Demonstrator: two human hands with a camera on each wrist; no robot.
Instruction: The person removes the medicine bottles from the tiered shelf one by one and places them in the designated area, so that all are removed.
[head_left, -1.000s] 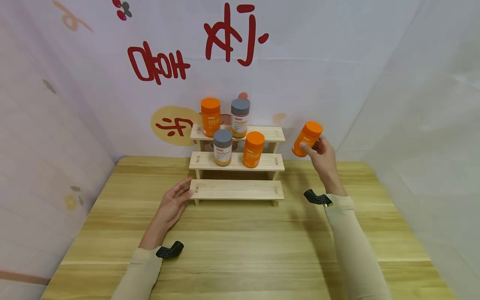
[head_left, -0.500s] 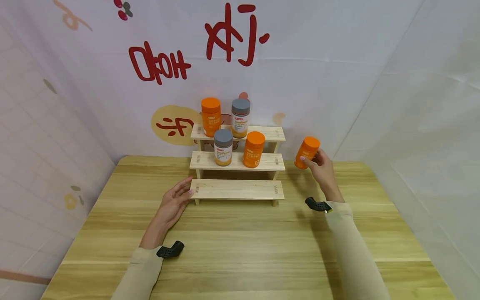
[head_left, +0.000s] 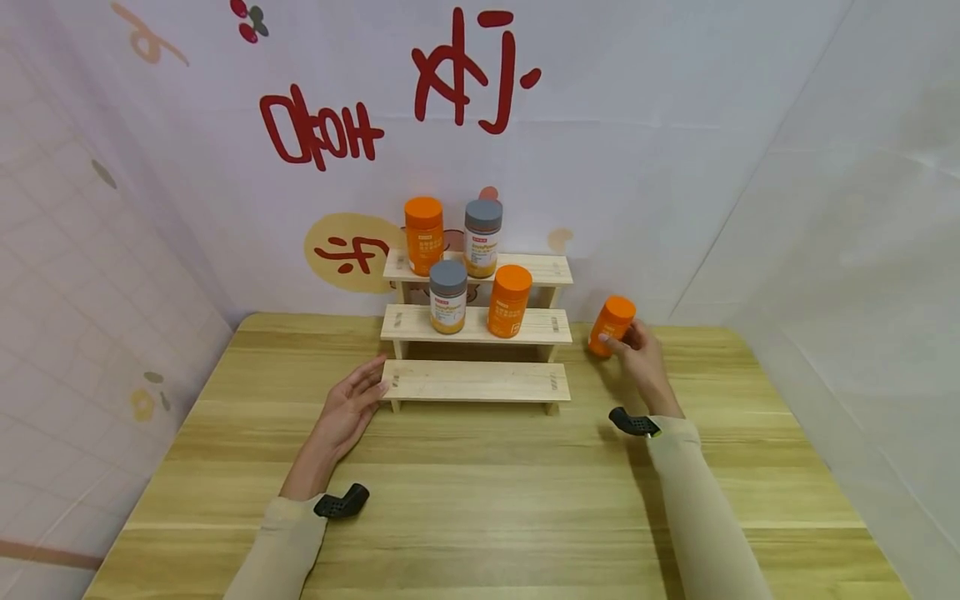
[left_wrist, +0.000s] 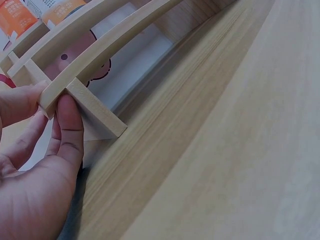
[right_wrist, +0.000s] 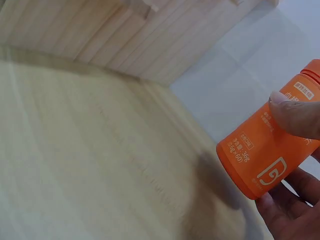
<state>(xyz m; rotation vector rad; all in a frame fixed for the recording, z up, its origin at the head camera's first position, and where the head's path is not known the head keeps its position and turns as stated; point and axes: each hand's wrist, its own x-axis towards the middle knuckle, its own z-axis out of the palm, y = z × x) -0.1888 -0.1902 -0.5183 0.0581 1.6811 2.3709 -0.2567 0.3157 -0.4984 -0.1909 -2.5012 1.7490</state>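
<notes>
My right hand point(head_left: 642, 360) grips an orange bottle point(head_left: 611, 327) with an orange cap, to the right of a wooden three-step shelf point(head_left: 480, 380). In the right wrist view the bottle point(right_wrist: 270, 145) is tilted, its base close over the table and its shadow below. My left hand point(head_left: 351, 408) pinches the left end of the lowest step; in the left wrist view the thumb lies on top and fingers point(left_wrist: 70, 125) curl underneath. On the middle step stand a grey-capped bottle point(head_left: 447, 298) and an orange bottle point(head_left: 509, 302).
The top step carries another orange bottle point(head_left: 424, 237) and another grey-capped bottle point(head_left: 482, 240). Behind the shelf rises a white printed backdrop point(head_left: 615, 167), with white side walls left and right. The wood-grain table point(head_left: 480, 500) stretches out in front.
My right hand has lowered the orange bottle from beside the top step toward the table, right of the shelf. The left hand has kept its place on the lowest step.
</notes>
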